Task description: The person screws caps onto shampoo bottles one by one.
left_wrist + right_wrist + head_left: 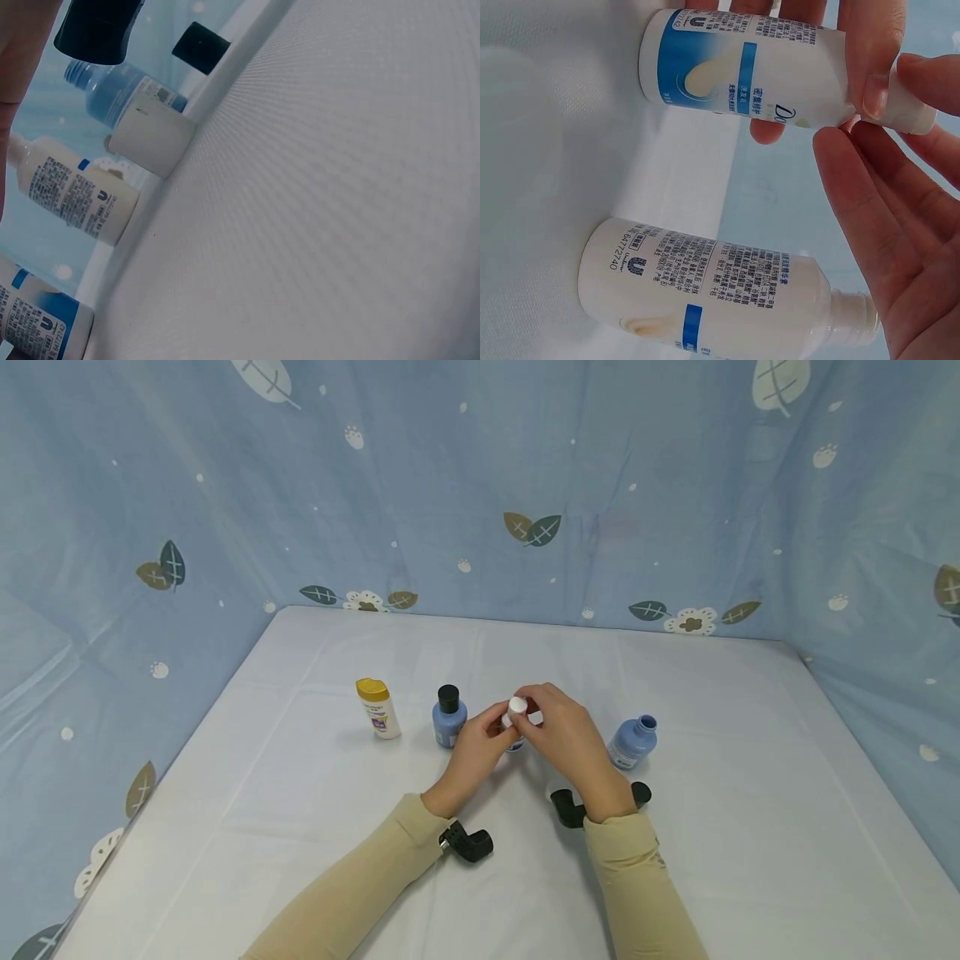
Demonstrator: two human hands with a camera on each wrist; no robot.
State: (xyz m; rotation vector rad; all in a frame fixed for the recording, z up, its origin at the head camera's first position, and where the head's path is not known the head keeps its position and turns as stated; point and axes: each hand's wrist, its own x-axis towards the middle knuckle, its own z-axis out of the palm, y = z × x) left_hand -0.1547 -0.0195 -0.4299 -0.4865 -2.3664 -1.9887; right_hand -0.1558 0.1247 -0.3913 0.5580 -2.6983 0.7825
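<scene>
One bottle (pixel 795 75) is half-hiding, my left hand (pixel 477 742) gripping it, my right hand (pixel 562 731) pinching its cap (pixel 911 111); rightward, an uncapped bottle (pixel 633 743) is standing.

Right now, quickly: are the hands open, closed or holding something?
Left hand: holding the white-and-blue bottle.
Right hand: pinching the white cap at its top.

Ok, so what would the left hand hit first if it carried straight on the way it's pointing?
First, the blue-and-white bottle that the left hand itself holds. Just past that, probably the right hand, which pinches the white cap, though depth there is hard to judge.
</scene>
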